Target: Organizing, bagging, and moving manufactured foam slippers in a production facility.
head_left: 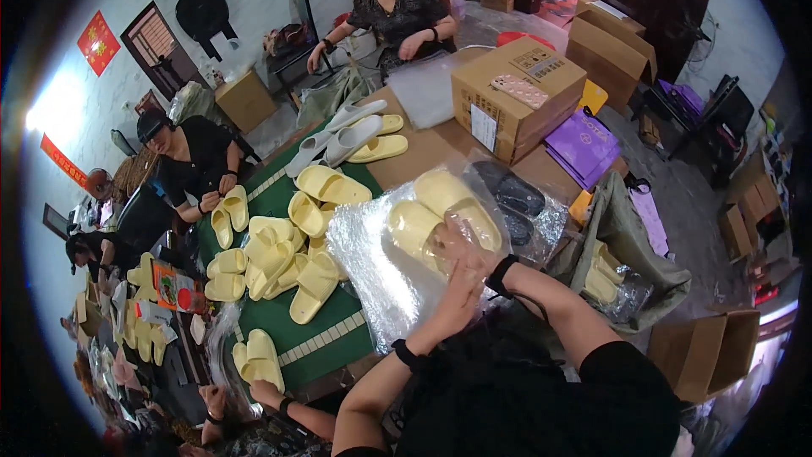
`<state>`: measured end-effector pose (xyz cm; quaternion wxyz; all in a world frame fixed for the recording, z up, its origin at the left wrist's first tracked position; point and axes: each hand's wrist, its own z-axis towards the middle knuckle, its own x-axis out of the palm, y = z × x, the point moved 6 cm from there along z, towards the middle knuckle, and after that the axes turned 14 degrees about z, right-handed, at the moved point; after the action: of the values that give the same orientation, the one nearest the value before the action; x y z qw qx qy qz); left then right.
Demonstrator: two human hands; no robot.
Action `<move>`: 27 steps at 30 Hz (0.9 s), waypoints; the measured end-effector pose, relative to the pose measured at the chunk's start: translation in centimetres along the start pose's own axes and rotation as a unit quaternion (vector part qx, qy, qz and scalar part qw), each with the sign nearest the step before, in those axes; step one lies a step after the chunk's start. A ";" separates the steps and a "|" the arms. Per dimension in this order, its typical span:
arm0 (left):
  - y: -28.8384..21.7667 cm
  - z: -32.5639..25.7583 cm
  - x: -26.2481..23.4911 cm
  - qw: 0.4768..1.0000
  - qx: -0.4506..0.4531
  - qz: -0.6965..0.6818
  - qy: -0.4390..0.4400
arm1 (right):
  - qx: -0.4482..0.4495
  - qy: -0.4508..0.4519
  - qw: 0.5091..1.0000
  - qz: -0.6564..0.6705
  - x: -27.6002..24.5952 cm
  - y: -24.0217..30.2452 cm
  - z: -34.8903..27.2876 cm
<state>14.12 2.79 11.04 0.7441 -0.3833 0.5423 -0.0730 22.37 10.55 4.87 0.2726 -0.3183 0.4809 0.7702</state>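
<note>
A pair of pale yellow slippers (414, 228) lies in a clear plastic bag (364, 241) at the table's near edge in front of me. My right hand (468, 250) closes on the slippers at their near end, partly under the film. Close against it, my left hand (457, 298) grips the bag's near side, its fingertips partly hidden. Beside the bag on the right, dark slippers (507, 190) sit in another clear bag. A heap of loose yellow slippers (275, 254) covers the green mat (334, 338) to the left.
A closed cardboard box (516, 93) with a pink patterned phone-shaped item (519, 91) stands at the back. Purple bags (584, 148) lie beside it. An open sack (630, 262) holds bagged slippers on the right. Co-workers sit around the table; another person's hand (266, 393) touches slippers at lower left.
</note>
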 end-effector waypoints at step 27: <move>14.7 -6.8 5.4 0.942 -0.268 0.101 0.172 | 0.226 -0.245 0.860 0.386 -14.3 -6.8 3.4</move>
<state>5.88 6.78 -3.34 0.5126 -0.4935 0.6974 0.0860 35.80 14.69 12.98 0.1265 0.1623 0.6440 0.7369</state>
